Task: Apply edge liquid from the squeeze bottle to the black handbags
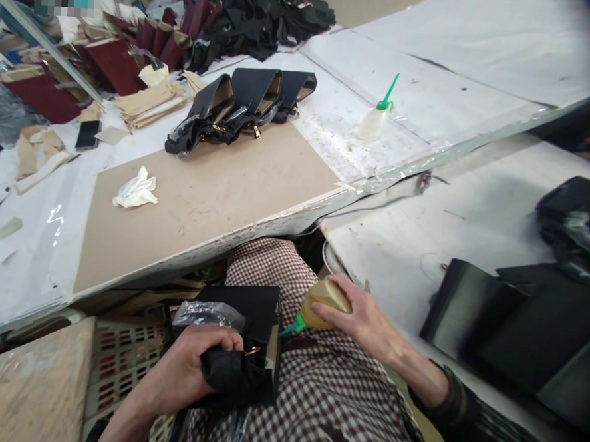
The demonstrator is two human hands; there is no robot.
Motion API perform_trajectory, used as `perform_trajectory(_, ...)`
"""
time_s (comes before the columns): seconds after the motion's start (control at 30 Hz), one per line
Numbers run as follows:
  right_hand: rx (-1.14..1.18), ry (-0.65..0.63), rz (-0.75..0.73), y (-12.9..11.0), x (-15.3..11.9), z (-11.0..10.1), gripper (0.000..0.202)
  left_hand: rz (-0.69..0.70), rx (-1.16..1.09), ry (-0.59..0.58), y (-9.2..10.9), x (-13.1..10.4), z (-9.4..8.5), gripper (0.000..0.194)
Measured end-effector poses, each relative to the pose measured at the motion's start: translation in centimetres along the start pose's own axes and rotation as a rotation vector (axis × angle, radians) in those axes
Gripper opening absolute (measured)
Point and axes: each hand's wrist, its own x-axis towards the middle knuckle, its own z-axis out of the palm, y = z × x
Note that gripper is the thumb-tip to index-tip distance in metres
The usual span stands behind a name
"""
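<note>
On my lap, over a checkered apron (324, 389), lies a black bag (250, 305) with a beige inner face, a gold clasp and a strip of clear plastic. My left hand (201, 355) is closed around the bag's bunched black fabric. In my right hand (344, 307) is a squeeze bottle (317, 304) of yellowish liquid, tilted so that its green nozzle points left, at the bag's right edge. Whether the tip touches the bag, I cannot tell.
Three black bags (255, 95) stand on the worktable's brown board (217, 183), near a crumpled white cloth (137, 189). Another green-tipped bottle (375, 122) stands beyond. Black pieces (533, 329) lie on the right table. A plastic basket (124, 357) is at my left.
</note>
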Motion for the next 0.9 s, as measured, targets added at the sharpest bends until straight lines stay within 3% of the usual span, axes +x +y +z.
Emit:
perform_trajectory(0.2, 0.293, -0.221, 0.081, -0.7, -0.6, -0.7, 0.040, -0.006, 0.003, -0.011, -0.3, 0.0, 0.0, 0.018)
perform_trajectory(0.53, 0.452, -0.311, 0.105, -2.1, -2.7, -1.2, 0.039, -0.011, 0.001, -0.006, -0.2, 0.0, -0.1, 0.018)
perform_trajectory(0.9, 0.332, -0.152, 0.094, -0.3, -0.8, -0.7, 0.045, -0.002, -0.011, 0.011, -0.1, 0.4, -0.2, 0.018)
